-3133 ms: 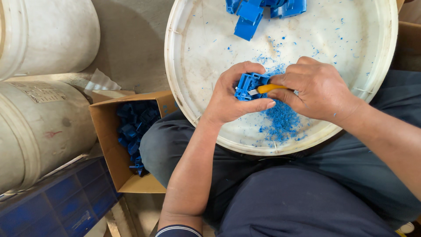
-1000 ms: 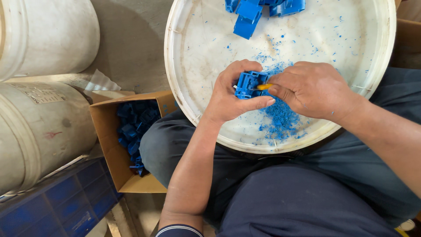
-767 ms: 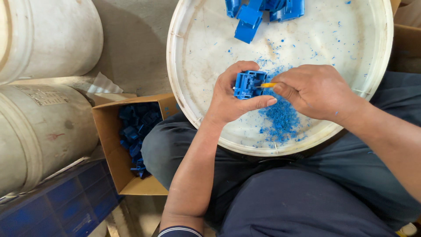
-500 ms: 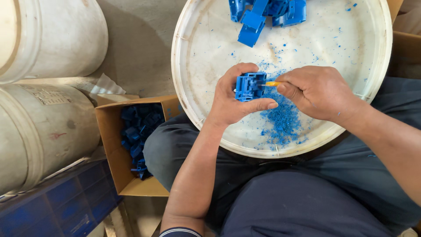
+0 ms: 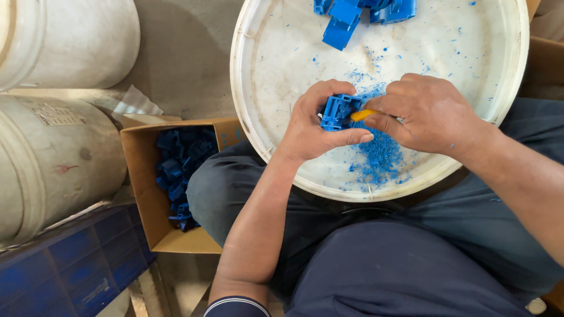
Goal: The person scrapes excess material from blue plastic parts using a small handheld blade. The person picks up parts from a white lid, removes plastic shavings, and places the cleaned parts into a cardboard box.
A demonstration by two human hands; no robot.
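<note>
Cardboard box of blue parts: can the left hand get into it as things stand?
Probably yes, once freed. The cardboard box sits open-topped beside the left thigh, nothing covering it. But the left hand is gripping a blue part over the white tub, so it would need to let go first.

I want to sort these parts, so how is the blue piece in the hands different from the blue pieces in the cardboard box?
The blue plastic part is single and held by the left hand over the white lid; the blue parts in the cardboard box lie piled, untouched. A yellow-handled tool in the right hand meets the held one. Both share colour.
</note>
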